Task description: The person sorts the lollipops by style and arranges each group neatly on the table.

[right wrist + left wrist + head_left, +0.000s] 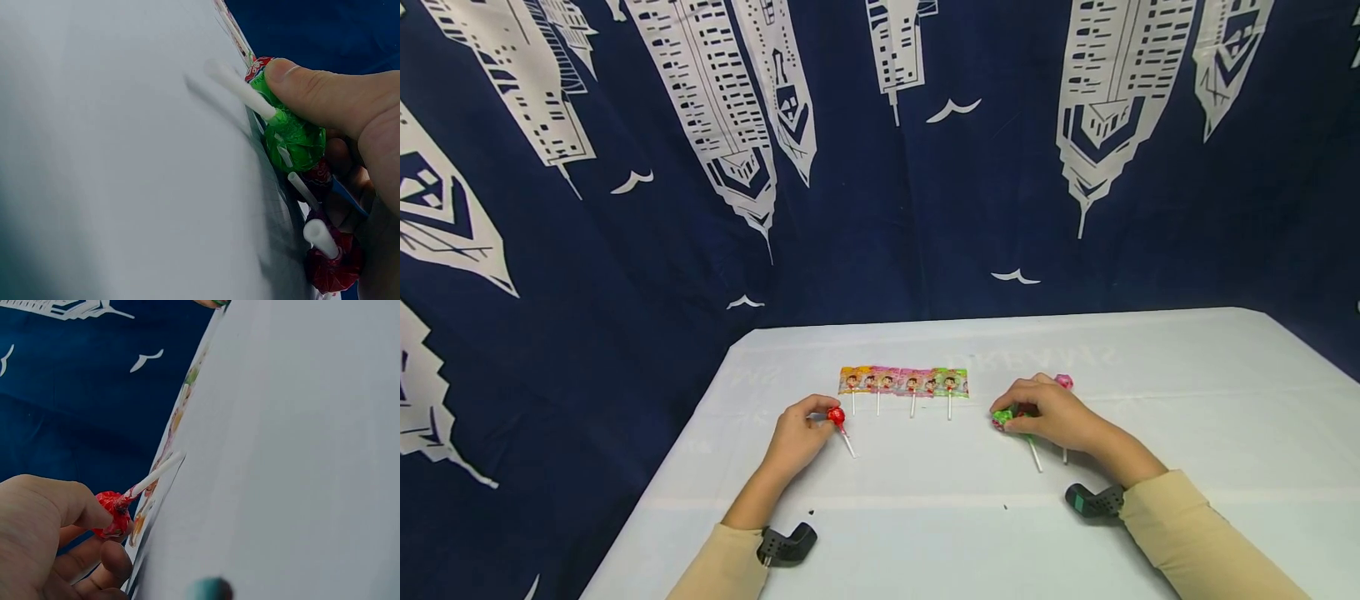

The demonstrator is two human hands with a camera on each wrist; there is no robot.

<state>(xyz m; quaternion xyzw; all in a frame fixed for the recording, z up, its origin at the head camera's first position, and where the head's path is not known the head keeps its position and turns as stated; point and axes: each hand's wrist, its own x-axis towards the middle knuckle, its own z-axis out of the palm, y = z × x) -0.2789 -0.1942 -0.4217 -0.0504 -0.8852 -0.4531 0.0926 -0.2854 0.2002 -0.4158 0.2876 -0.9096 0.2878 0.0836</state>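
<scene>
Your left hand point(796, 437) pinched a red lollipop point(836, 416) by its wrapped head between thumb and curled fingers, low over the white table point(1187, 392), left of centre; its white stick pointed toward you and slightly right. The left wrist view confirmed the pinch: thumb on top of the red head, fingers beneath. Your right hand point(1051, 414) gripped a green lollipop point(1002, 417) right of centre, thumb pressed on the green wrapper, stick point(1034, 454) angled toward you. The right wrist view showed further lollipops bunched in the same hand: a dark red one point(334, 265) below the green head and another stick between them; how many in all, you could not tell from the frames. A pink lollipop head point(1063, 382) showed just beyond the right hand's knuckles. Between and slightly beyond the two hands lay a row of flat packaged lollipops point(904, 382), wrappers side by side and touching, sticks pointing toward you. Both forearms wore tan sleeves point(1195, 542), with a dark wrist-mounted device point(1093, 500) at each cuff. Behind the table hung a navy curtain point(625, 250) printed with white buildings and birds.
</scene>
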